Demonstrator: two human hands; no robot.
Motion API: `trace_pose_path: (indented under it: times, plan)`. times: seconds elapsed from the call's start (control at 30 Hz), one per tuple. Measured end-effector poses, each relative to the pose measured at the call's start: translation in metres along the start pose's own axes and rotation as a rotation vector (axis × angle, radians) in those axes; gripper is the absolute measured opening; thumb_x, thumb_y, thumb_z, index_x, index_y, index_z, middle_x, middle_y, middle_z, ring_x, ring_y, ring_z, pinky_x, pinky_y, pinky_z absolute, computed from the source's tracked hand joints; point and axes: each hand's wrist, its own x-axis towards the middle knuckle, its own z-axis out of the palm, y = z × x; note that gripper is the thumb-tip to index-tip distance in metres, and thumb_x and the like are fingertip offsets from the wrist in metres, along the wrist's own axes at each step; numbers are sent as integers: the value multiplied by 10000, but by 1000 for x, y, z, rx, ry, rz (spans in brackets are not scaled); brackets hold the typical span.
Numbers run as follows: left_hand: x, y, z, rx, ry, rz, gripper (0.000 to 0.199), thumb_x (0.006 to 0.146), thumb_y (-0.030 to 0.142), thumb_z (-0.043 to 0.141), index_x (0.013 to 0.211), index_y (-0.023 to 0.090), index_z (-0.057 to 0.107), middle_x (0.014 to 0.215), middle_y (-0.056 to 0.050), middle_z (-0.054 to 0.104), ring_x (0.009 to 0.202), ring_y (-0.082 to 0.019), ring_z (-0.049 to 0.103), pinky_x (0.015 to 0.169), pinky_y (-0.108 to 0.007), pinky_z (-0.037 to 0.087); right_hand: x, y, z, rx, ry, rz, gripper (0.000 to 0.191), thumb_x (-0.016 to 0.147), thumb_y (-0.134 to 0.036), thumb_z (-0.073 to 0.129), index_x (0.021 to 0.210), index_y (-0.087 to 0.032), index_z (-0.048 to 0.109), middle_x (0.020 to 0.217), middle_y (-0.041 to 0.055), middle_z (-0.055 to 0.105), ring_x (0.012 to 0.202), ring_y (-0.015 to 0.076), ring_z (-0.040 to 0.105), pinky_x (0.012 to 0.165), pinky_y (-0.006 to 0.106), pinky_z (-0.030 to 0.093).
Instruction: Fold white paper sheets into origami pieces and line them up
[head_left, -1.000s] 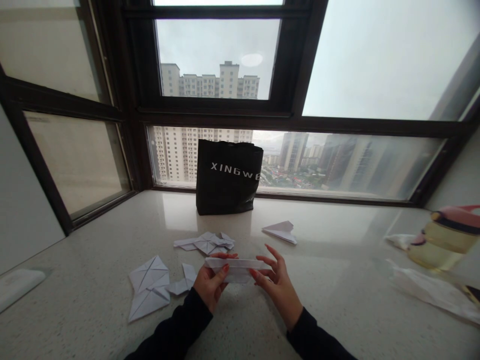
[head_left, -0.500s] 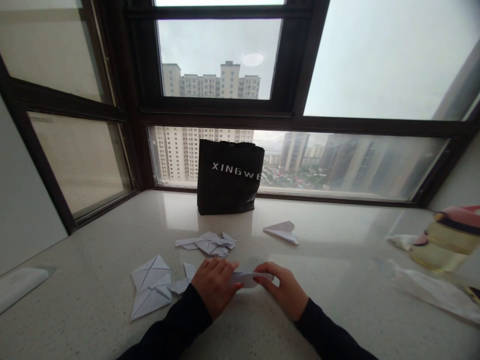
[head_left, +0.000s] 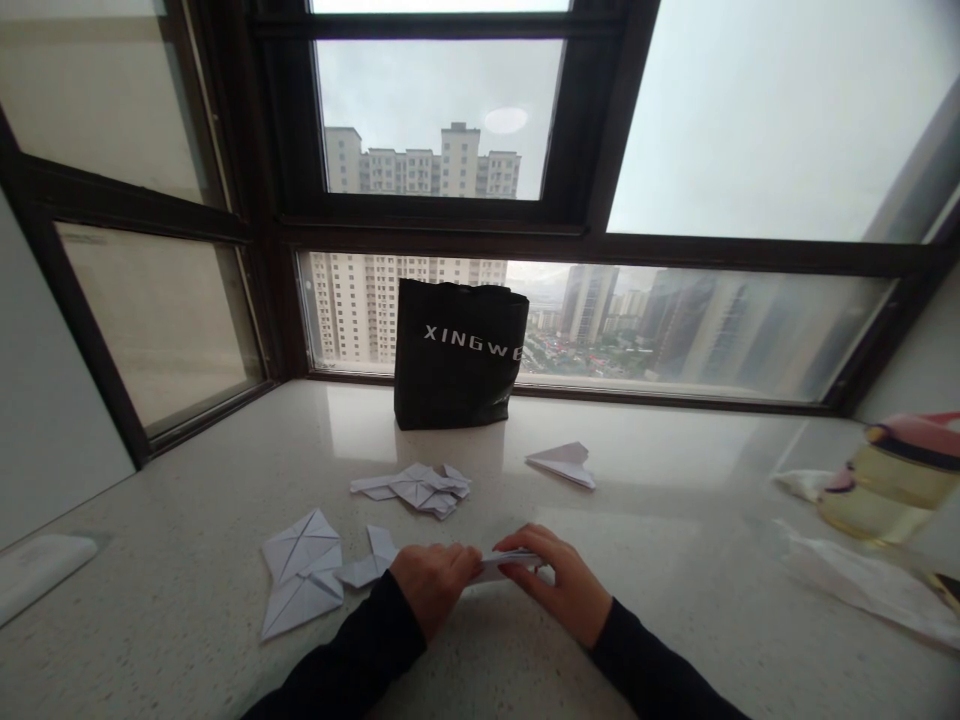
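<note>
Between my two hands is a folded strip of white paper (head_left: 491, 570), held just above or on the speckled white countertop (head_left: 675, 620); I cannot tell which. My left hand (head_left: 435, 585) is closed on its left end, knuckles up. The fingers and thumb of my right hand (head_left: 559, 585) pinch its right end. Left of my left hand lies a small folded paper piece (head_left: 373, 558), beside a larger creased paper shape (head_left: 304, 575). Farther back rests a folded paper figure (head_left: 420, 488). A paper plane (head_left: 564, 464) lies beyond my right hand.
A black bag (head_left: 461, 355) with white letters stands by the window. On the right are a yellowish bottle with a pink lid (head_left: 892, 480) and a crumpled clear wrapper (head_left: 862, 580). A white object (head_left: 45, 570) lies at the far left.
My left fingers have curled in around the paper's left end, where they lay flatter before. My right hand has shifted slightly left, and the strip looks narrower and more tilted.
</note>
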Motion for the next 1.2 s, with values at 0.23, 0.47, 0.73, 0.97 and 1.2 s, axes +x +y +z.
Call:
trace_pose_path:
  times: [0.23, 0.47, 0.73, 0.97, 1.2]
  plan:
    - [5, -16, -11, -48, -152, -81, 254, 819, 369, 326, 866, 230, 533, 760, -14, 597, 667, -154, 555, 514, -215, 373, 2, 4, 2, -113, -20, 80, 232, 761, -320, 447, 697, -175, 617, 645, 41, 588, 619, 165, 531, 576, 255, 393]
    - [-8, -93, -65, 257, -422, -734, 299, 778, 302, 352, 930, 111, 523, 983, -156, 530, 927, -282, 494, 763, -383, 366, 3, 6, 2, -61, -19, 204, 276, 749, -348, 417, 696, -151, 603, 610, 39, 603, 572, 164, 546, 534, 241, 405]
    - [-48, -149, -64, 247, -624, -993, 531, 419, 541, 594, 793, 166, 557, 907, -140, 587, 940, -332, 491, 751, -413, 365, 3, 10, 7, -34, -49, 249, 272, 737, -360, 425, 703, -155, 601, 601, 34, 599, 546, 161, 538, 513, 238, 402]
    - [-52, -154, -60, 259, -585, -1044, 637, 367, 618, 552, 807, 158, 557, 977, -179, 548, 970, -358, 452, 728, -449, 349, 2, 10, 7, -25, -51, 253, 269, 723, -350, 431, 703, -142, 602, 631, 55, 604, 603, 184, 545, 561, 259, 398]
    - [-49, -147, -70, 276, -483, -1018, 482, 367, 570, 594, 648, 180, 563, 842, -132, 573, 871, -337, 492, 694, -425, 358, 3, 12, 8, 30, -68, 293, 262, 721, -336, 431, 695, -132, 593, 552, 25, 562, 509, 151, 530, 494, 226, 393]
